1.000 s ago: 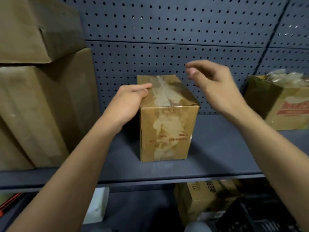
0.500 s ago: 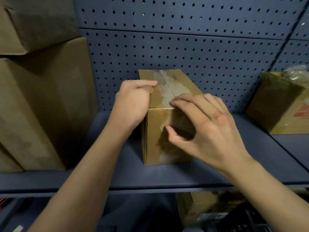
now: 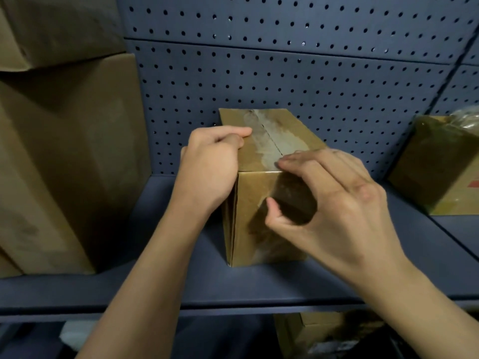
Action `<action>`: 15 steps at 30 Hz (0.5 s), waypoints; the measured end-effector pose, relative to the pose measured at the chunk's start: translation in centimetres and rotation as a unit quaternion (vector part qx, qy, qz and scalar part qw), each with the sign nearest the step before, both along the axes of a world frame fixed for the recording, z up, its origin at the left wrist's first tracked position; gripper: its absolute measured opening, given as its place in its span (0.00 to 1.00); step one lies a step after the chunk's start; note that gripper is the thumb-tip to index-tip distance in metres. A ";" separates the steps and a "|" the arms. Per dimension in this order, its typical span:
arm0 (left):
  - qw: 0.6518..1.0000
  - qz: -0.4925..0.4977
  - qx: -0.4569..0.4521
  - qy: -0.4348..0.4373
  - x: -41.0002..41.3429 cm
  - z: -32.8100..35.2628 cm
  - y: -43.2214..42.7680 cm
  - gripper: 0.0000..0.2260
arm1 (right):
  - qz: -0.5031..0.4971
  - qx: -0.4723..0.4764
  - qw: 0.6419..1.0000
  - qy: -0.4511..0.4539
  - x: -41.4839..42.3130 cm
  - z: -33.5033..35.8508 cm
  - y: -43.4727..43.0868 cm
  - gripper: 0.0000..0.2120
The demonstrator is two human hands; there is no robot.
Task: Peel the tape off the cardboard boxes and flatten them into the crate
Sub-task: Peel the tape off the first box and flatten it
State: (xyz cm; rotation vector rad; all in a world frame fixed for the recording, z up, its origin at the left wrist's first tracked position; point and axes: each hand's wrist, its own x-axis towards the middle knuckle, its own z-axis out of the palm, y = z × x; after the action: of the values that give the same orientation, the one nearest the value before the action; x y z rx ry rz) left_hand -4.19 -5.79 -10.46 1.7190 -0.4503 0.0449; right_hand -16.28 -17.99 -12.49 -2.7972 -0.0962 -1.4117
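A small brown cardboard box [image 3: 248, 229] stands upright on the dark blue shelf [image 3: 181, 288]. Clear tape [image 3: 269, 141] runs along the seam of its top and down the front face. My left hand [image 3: 210, 172] grips the box's top left edge, fingers curled over it. My right hand [image 3: 329, 203] is at the top front edge, fingertips on the tape at the corner and thumb against the front face. I cannot tell whether a tape end is pinched. No crate is in view.
Large cardboard boxes [image 3: 59, 151] are stacked at the left on the same shelf. Another box [image 3: 440, 164] with plastic on top sits at the right. A pegboard wall [image 3: 285, 73] backs the shelf. One more box [image 3: 318, 335] lies on the level below.
My right hand came down from above the box onto its top front edge. My left hand closed tighter on the left edge. My view moved closer.
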 end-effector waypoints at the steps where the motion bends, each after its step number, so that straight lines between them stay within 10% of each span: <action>1: 1.000 0.000 0.001 0.002 0.0 0.0 0.0 0.13 | -0.004 -0.001 1.000 0.004 0.0 0.0 0.0 0.19; 15: 1.000 -0.002 0.009 0.004 0.0 0.1 0.1 0.13 | -0.026 -0.030 0.997 -0.065 0.2 -0.8 0.4 0.15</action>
State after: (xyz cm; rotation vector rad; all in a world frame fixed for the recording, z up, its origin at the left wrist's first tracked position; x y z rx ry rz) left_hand -4.20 -5.74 -10.38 1.7353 -0.4502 0.0316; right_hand -16.12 -17.58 -13.24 -2.7704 -0.0680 -1.6295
